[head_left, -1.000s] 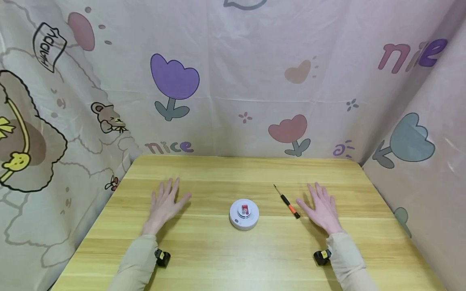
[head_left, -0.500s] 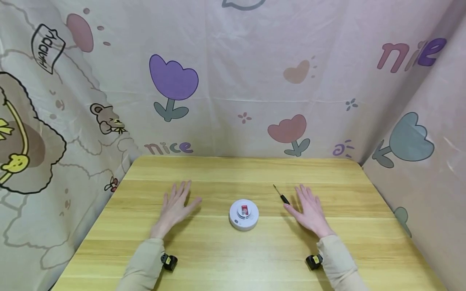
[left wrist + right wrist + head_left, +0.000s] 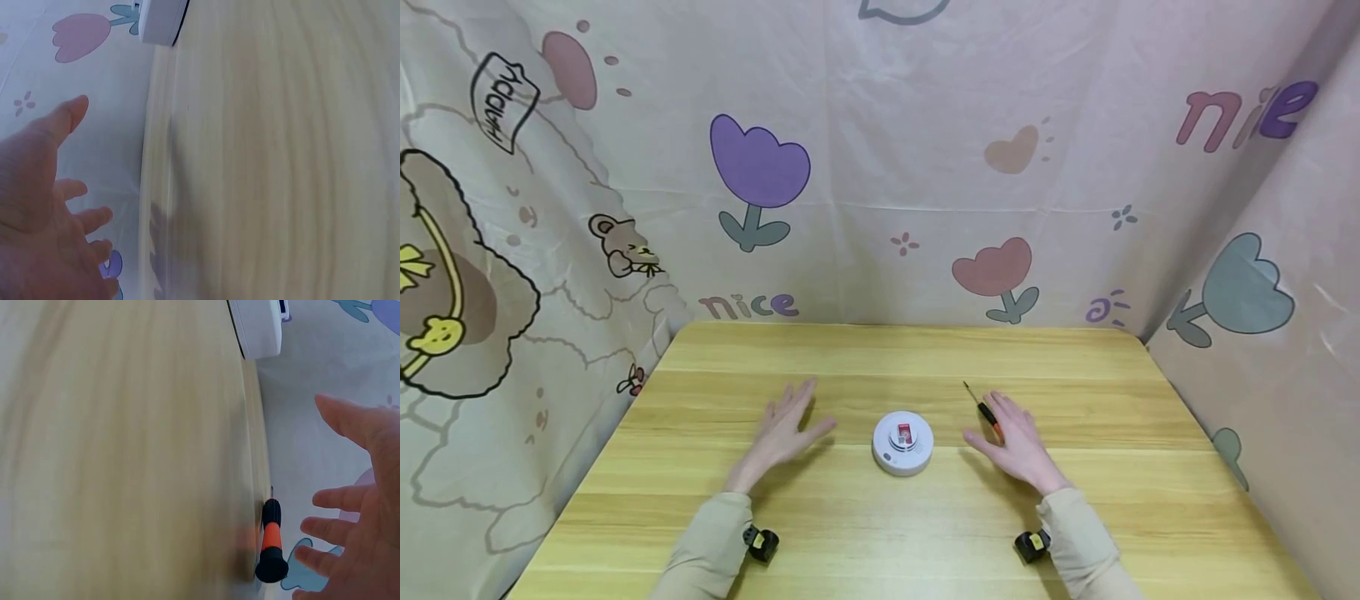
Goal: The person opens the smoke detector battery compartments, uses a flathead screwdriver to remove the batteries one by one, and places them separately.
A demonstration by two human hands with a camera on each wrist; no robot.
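A round white smoke detector (image 3: 903,457) with a red label on top lies on the wooden table, between the two hands. My left hand (image 3: 782,432) hovers to its left, fingers spread and holding nothing. On the other side, my right hand (image 3: 1017,440) is over the table with fingers extended, and it partly covers a small screwdriver (image 3: 987,411) with a black and orange handle. In the right wrist view the screwdriver (image 3: 271,540) lies beside the fingers, with a gap between them. The detector's white side (image 3: 161,22) shows at the top of the left wrist view.
The table (image 3: 880,533) has a light wood grain. A printed curtain (image 3: 865,167) with tulips and bears rises behind its far edge and along both sides. Small black cameras (image 3: 762,545) are strapped at both wrists.
Both hands have moved inward toward the smoke detector, the left one rightward and the right one leftward over the screwdriver's handle. Detector and screwdriver have stayed put.
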